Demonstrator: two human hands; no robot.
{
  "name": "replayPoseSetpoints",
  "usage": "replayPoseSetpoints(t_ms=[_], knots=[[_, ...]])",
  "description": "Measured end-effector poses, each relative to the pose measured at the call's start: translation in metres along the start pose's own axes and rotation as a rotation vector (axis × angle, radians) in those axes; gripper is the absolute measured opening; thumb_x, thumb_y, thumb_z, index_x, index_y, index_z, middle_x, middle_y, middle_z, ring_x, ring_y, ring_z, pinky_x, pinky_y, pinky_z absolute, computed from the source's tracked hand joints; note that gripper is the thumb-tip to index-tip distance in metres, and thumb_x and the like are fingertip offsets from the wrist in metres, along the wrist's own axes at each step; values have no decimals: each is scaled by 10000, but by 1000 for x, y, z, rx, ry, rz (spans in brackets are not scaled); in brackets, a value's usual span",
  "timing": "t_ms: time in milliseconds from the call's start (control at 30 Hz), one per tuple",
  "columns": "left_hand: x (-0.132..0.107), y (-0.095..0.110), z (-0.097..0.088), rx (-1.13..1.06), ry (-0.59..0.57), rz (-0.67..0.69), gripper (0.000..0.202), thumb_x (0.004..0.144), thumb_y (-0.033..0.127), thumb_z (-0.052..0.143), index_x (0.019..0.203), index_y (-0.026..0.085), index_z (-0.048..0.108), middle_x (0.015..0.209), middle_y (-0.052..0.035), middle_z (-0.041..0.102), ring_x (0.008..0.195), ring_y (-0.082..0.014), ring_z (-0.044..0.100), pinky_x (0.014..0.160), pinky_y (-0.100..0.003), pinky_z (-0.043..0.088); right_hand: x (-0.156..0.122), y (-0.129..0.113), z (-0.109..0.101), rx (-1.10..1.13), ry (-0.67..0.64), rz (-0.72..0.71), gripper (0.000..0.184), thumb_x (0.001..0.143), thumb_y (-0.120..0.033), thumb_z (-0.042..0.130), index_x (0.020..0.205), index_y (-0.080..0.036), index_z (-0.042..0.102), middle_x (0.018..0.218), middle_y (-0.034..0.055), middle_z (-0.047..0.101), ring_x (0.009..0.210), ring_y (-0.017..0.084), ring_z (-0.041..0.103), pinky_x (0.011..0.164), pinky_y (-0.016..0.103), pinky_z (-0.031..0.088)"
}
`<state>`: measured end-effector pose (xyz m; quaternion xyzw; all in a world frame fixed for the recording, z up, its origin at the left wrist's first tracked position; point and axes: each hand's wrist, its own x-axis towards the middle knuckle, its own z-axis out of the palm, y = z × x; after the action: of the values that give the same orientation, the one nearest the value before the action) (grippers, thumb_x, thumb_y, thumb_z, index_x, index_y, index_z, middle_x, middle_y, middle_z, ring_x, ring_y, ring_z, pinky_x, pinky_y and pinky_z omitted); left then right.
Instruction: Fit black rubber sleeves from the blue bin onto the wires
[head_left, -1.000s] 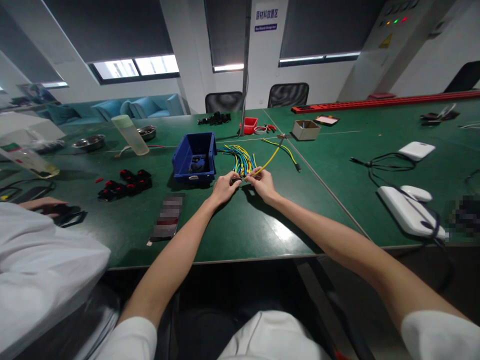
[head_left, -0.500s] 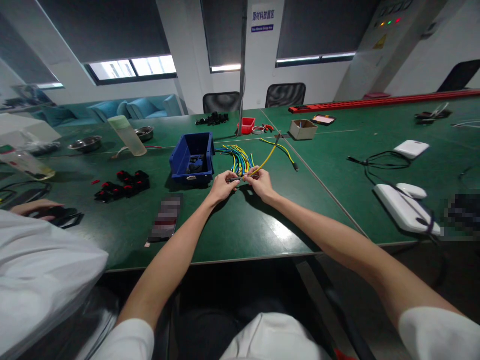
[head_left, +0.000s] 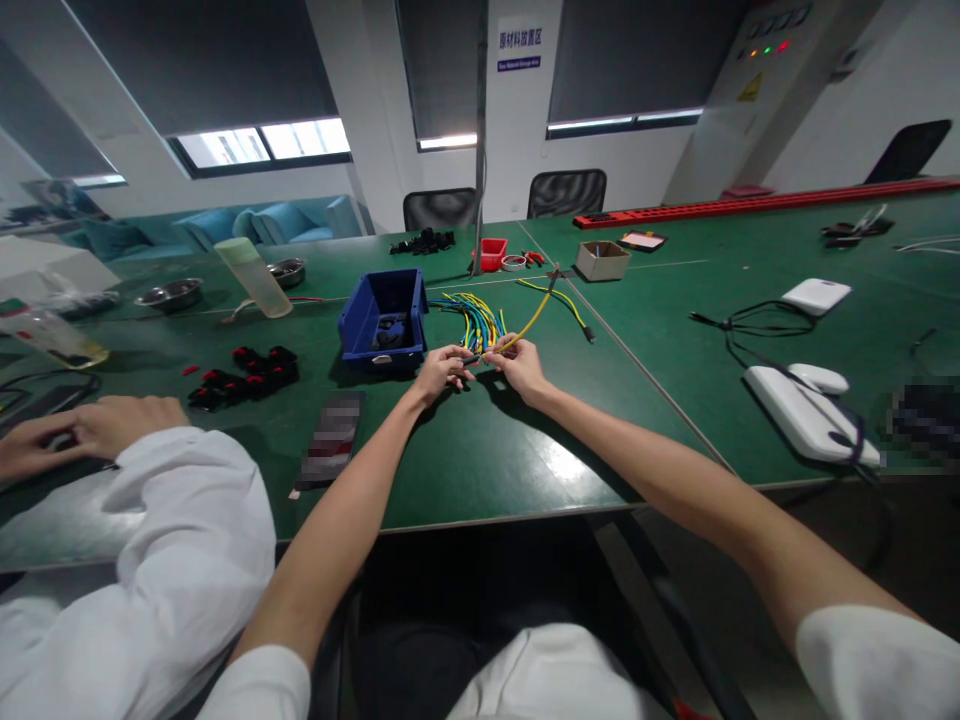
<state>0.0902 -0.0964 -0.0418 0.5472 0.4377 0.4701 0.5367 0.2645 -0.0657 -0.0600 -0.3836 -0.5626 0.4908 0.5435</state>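
left hand: dark piece pinched | right hand: yellow cable gripped near its end, remainder arched beyond | cable bundle: laid on table, just past both hands

Looked like a light assembly workshop in an office-type room — green worktable carried a blue parts bin and bunched coloured cables, wall sign read "Raw Material Storage Area", electrical cabinet showed lit indicator lamps. Office side came from mesh-backed chairs, teal sofas, lowered blinds.
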Motion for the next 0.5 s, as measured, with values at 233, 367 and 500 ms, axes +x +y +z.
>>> replayPoseSetpoints(t_ms=[233, 367, 500], knots=[[2, -3, -7, -53, -74, -15, 322, 667, 186, 561, 976, 102, 597, 947, -126, 668, 681, -168, 668, 497, -217, 470, 0, -4, -1, 47, 2, 51, 329, 574, -325, 757, 766, -196, 523, 759, 10, 648, 694, 149, 619, 531, 225, 444], [2, -2, -6, -60, -59, -22, 319, 676, 195, 579, 979, 98, 597, 939, -127, 676, 668, -158, 661, 493, -213, 468, 0, -5, -2, 72, -10, 63, 337, 560, -325, 771, 755, -197, 528, 757, 9, 649, 680, 146, 614, 523, 228, 439], [3, -2, -6, -57, -57, -26, 334, 666, 183, 603, 985, 87, 607, 948, -133, 683, 648, -142, 650, 492, -207, 467, 1, -6, -3, 95, -37, 71, 352, 536, -336, 787, 739, -199, 534, 741, 8, 650, 673, 148, 610, 522, 234, 439]])
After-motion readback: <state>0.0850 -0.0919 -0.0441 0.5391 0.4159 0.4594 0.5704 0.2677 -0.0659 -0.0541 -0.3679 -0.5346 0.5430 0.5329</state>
